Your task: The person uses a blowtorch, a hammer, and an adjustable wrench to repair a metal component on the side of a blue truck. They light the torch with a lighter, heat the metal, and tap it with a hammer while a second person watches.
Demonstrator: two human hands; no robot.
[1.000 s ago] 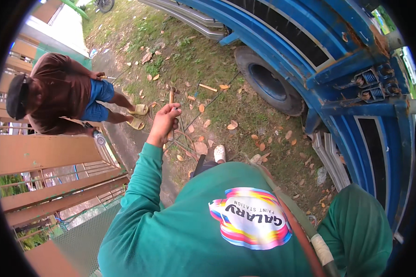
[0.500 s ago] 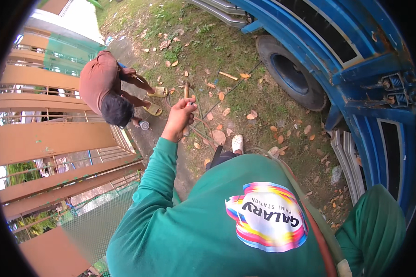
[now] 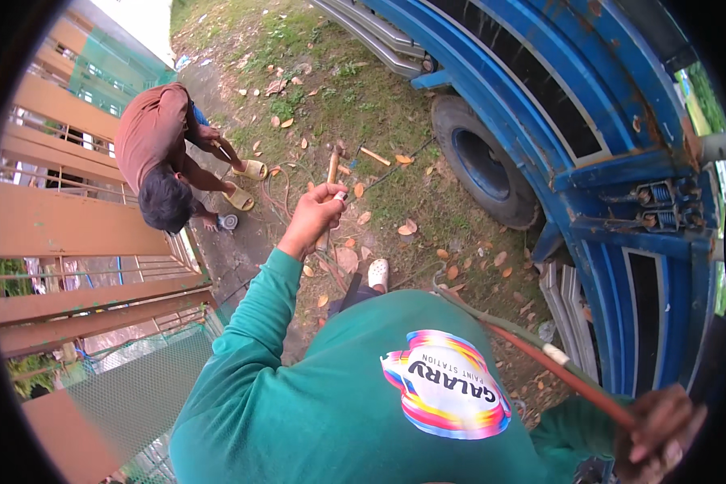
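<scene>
My left hand is closed around the wooden handle of a hammer, its metal head pointing away from me. A small whitish bit shows at the fingertips; I cannot make out what it is. At the lower right my right hand, slightly blurred, grips a reddish-orange hose. A green hose with a pale band runs alongside it across my front, and I cannot tell whether it also passes through the fingers.
A person in a brown shirt bends at the left, one hand at a small round grey object. Beside them stands an orange-brown slatted fence. A blue truck with a tyre fills the right. A wooden stick lies among leaves.
My right hand has come into view at the lower right with the hose, which is now lifted off my side. The left hand still holds the hammer. The view has shifted right.
</scene>
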